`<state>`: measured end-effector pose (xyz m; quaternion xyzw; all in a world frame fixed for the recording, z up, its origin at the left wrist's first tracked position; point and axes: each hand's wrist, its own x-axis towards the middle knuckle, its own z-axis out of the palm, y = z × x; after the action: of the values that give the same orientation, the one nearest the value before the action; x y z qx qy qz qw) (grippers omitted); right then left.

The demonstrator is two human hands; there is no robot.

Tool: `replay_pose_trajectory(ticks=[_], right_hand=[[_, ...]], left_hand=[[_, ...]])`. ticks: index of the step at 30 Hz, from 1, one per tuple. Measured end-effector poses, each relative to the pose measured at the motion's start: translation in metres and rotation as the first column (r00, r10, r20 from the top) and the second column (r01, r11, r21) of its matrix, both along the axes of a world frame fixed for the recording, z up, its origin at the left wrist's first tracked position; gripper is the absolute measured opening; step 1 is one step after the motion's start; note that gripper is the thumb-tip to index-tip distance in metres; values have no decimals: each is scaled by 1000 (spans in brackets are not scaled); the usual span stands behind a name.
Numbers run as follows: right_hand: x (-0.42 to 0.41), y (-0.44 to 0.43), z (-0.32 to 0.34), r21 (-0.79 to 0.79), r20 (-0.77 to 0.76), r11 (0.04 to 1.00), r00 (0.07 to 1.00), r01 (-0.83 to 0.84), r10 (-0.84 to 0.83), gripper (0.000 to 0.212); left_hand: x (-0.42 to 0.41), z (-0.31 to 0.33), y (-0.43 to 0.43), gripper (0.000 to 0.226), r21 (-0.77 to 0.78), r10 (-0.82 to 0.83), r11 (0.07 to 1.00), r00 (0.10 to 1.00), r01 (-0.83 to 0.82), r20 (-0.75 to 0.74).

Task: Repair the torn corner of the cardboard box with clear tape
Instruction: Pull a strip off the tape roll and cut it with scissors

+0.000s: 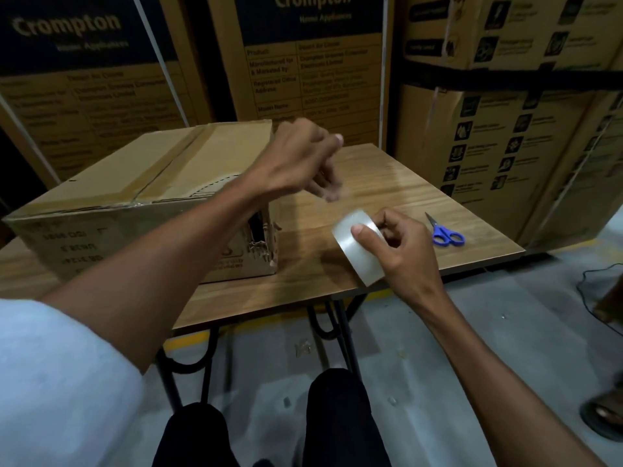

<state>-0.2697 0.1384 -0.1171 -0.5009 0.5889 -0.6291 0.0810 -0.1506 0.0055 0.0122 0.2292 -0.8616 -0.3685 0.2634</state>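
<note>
Head view, box: I see the cardboard box (141,193) on the wooden table (387,183), torn corner (263,241) facing me.
Right hand (397,251): pinches clear tape roll (357,251), right of the tear.
Left hand (303,156): blurred above the box corner, fingers curled; grip unclear.
Scissors (445,232): beyond the roll.

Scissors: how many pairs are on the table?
1. The blue-handled scissors lie on the table, right of the right hand. The cardboard box may hide others.
</note>
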Motion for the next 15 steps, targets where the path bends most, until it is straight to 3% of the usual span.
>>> replay_pose_trajectory(ticks=[5, 11, 15], right_hand=[[1, 0, -8, -73, 36, 997, 999, -18, 20, 33], [-8, 2, -14, -107, 11, 988, 993, -114, 116, 25], [-15, 5, -11, -130, -14, 970, 978, -207, 207, 27]], left_hand=[[5, 12, -14, 34, 221, -1, 975, 1000, 2, -3], [-3, -8, -18, 65, 255, -63, 967, 971, 2, 232], [-11, -19, -8, 72, 362, -215, 931, 871, 46, 442]])
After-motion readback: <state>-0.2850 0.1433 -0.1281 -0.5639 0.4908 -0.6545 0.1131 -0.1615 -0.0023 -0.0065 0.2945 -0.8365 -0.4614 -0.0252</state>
